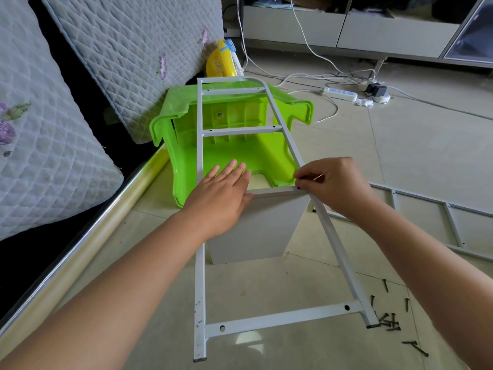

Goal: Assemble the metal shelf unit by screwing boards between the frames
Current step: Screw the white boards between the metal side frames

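Observation:
A white metal ladder-shaped frame (199, 276) lies tilted, its far end propped on a green plastic stool. A white board (256, 231) stands on edge under the frame's middle rung. My left hand (221, 193) lies flat with straight fingers on the left rail and the board's top edge. My right hand (333, 182) pinches a small dark screw (298, 187) at the right end of that rung, beside the right rail. A second frame (450, 222) lies flat on the floor to the right.
The green stool (186, 124) lies on its side under the frame's far end. Several loose dark screws (388, 320) lie on the tiles at the lower right. Quilted cushions (53, 156) lean at the left. A power strip (340, 93) with cables lies beyond.

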Demonstrator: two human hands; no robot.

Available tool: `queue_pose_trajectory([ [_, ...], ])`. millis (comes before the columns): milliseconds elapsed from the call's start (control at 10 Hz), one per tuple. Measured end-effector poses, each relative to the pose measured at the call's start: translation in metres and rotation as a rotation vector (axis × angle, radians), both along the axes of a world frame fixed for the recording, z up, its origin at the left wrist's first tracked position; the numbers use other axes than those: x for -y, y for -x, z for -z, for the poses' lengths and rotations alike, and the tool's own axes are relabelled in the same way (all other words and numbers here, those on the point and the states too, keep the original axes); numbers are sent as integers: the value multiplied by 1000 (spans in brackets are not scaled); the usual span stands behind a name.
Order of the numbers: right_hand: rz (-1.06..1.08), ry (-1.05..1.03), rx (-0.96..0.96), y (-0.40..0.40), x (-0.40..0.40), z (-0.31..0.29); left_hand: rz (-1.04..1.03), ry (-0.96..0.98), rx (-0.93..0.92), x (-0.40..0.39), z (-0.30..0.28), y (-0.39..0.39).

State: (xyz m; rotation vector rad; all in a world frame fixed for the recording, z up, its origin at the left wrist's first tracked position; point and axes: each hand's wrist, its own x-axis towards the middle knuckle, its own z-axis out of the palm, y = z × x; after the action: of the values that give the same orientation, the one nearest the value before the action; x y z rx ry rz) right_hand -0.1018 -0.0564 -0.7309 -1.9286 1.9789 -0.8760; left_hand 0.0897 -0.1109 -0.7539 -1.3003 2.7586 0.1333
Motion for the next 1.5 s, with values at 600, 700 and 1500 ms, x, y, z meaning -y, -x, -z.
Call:
queue_pose_trajectory([
  [600,-255,-262,-862,-4,10,-22,6,15,17,-1,-2,0],
  [700,-276,-254,-887,-5,11,-22,6,13,16,-2,-1,0],
  [1500,-112,-368,-614,20,4,-26,-9,-27,36,-4,-5,1],
])
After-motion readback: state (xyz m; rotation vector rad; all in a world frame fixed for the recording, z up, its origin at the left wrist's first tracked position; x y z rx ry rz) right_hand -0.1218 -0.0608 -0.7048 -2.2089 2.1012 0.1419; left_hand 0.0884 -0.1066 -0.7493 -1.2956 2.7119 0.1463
